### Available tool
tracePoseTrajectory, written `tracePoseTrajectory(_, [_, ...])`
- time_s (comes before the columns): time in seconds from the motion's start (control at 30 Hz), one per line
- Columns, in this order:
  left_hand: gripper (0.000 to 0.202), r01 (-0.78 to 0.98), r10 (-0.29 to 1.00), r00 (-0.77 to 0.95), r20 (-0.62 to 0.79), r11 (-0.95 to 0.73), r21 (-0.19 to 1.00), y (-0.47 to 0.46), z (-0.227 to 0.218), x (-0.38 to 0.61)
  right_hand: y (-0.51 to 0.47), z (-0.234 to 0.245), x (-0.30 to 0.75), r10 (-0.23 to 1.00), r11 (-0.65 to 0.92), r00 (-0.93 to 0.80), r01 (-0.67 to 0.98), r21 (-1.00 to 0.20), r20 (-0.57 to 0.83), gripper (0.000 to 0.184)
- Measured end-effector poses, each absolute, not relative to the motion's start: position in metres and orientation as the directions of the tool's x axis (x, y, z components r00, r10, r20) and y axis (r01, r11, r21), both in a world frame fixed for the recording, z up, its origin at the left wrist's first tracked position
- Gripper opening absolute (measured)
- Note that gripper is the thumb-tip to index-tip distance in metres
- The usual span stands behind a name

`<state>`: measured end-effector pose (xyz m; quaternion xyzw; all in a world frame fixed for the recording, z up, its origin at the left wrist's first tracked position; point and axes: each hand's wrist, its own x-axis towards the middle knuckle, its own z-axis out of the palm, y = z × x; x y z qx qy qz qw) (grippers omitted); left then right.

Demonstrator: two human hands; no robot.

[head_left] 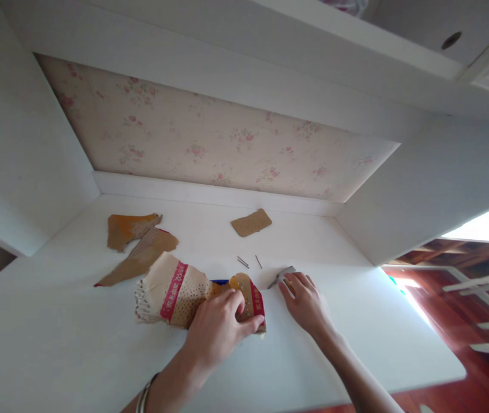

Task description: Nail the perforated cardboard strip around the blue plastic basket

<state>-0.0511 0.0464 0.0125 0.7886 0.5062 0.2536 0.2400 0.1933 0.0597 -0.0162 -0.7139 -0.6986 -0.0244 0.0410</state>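
Note:
A torn brown cardboard piece (186, 298) with red printed bands and many small punched holes lies on the white desk. My left hand (221, 318) is closed on its right part, the thumb pressing near the right red band. Behind that hand a bit of a blue thing (220, 281) shows, mostly hidden by the cardboard. To the right, my right hand (302, 295) has its fingers closed over a small grey tool (286, 272) on the desk; its dark narrow end points left, and its exact kind is unclear. Several thin metal pins (243, 262) lie between and beyond my hands.
Torn cardboard scraps (143, 258) lie at the back left. A small brown rectangular card (252, 222) rests near the back edge. White side panels and a shelf (227, 74) overhead enclose the white desk (356, 321). A white chair (485, 310) stands on the right.

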Motion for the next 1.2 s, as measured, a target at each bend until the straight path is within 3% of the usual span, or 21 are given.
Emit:
tracePoseTrajectory(0.17, [0.036,0.538,0.867,0.411,0.282,-0.481,0.692,0.043,0.014,-0.057,0.106,-0.022,0.163,0.999,0.033,-0.032,0.999,-0.030,0.039,0.033])
tracePoseTrajectory(0.33, [0.038,0.390,0.841,0.317,0.438,-0.536,0.749,0.041,0.013,-0.068,0.133,-0.035,0.154,0.999,0.026,-0.026,1.000,0.012,-0.019,0.029])
tracePoseTrajectory(0.5, [0.038,0.377,0.773,0.274,0.573,-0.634,0.675,0.038,0.016,-0.069,0.135,-0.036,0.151,0.999,0.023,-0.024,0.999,-0.038,-0.031,0.033])
tracePoseTrajectory(0.6, [0.034,0.463,0.768,0.322,0.553,-0.638,0.615,0.036,0.022,-0.065,0.131,-0.027,0.151,1.000,-0.011,0.011,0.990,-0.140,-0.001,0.029])
tracePoseTrajectory(0.7, [0.027,0.594,0.867,0.341,0.362,-0.498,0.632,0.034,0.027,-0.060,0.121,-0.017,0.156,0.999,-0.026,0.034,0.955,-0.297,0.024,0.020])
tracePoseTrajectory(0.83, [0.029,0.699,0.928,0.327,0.179,-0.365,0.615,0.035,0.026,-0.053,0.094,-0.009,0.165,0.998,-0.017,0.050,0.841,-0.541,0.046,0.031])
tracePoseTrajectory(1.03, [0.028,0.742,0.904,0.408,0.126,-0.409,0.531,0.040,0.028,-0.043,0.050,-0.010,0.173,0.995,-0.048,0.098,0.589,-0.807,0.012,0.034])
tracePoseTrajectory(1.2, [0.023,0.750,0.876,0.464,0.133,-0.468,0.466,0.047,0.030,-0.040,0.027,-0.001,0.165,0.993,-0.101,0.089,0.255,-0.962,-0.080,0.029])
